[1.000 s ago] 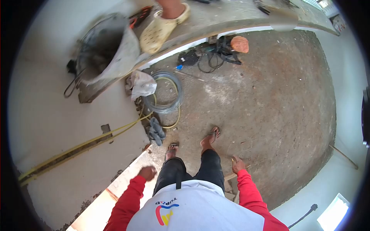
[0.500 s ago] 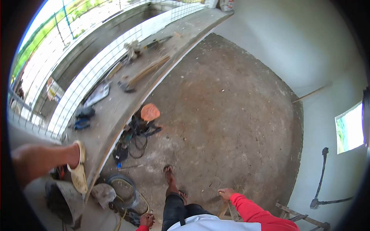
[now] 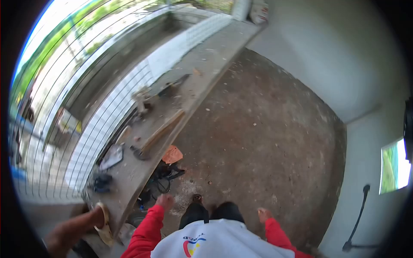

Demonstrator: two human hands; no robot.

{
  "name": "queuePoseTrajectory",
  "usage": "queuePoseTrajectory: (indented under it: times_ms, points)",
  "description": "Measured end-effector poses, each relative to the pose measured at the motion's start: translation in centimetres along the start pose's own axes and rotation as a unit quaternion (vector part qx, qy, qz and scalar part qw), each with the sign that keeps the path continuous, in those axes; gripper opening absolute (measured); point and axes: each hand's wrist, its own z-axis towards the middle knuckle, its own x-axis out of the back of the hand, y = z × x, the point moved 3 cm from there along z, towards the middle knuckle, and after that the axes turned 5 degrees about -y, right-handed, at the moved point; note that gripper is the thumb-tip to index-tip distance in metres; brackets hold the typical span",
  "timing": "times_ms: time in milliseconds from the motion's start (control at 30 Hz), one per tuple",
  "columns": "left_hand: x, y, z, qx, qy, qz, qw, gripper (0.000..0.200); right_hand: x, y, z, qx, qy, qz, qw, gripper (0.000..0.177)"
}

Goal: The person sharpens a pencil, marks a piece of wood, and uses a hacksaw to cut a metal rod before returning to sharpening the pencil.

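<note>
Left hand (image 3: 164, 201): near centre, fingers curled in, nothing seen in it. Half a second ago it hung lower, at the frame's bottom edge; it now sits just beside the tangle of cords (image 3: 161, 179).
Right hand (image 3: 263, 213): near right, over bare floor (image 3: 258, 129). It was on a wooden frame before, and that frame is now out of view. Its grip is too blurred to tell.
Another person's foot in a pale clog (image 3: 103, 223): near left, on the ledge (image 3: 215, 56), lower in frame than before and cut off at the edge.
Orange rag (image 3: 172, 154): just beyond the cords, against the ledge.
Plank (image 3: 162, 129): lying along the ledge.
Wire fence (image 3: 86, 142): left, blurred.
Window (image 3: 393, 170): right wall, partly cut off.
</note>
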Motion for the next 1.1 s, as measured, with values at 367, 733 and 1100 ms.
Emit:
queuePoseTrajectory:
  times_ms: [367,733,1100]
  points:
    - [-2.2,28.1,26.2,-0.108,-0.358,0.001,0.927,0.027,12.3,-3.5,14.5,0.031,0.174,0.091,0.980,0.023]
    - [-14.0,59.7,29.3,-0.407,-0.590,0.220,0.662,0.026,15.7,5.3,8.7,-0.285,0.279,0.293,0.869,0.053]
    - [-23.0,78.4,32.5,-0.568,-0.625,0.414,0.340,0.026,0.7,-4.1,7.1,-0.558,0.383,0.533,0.508,0.031]
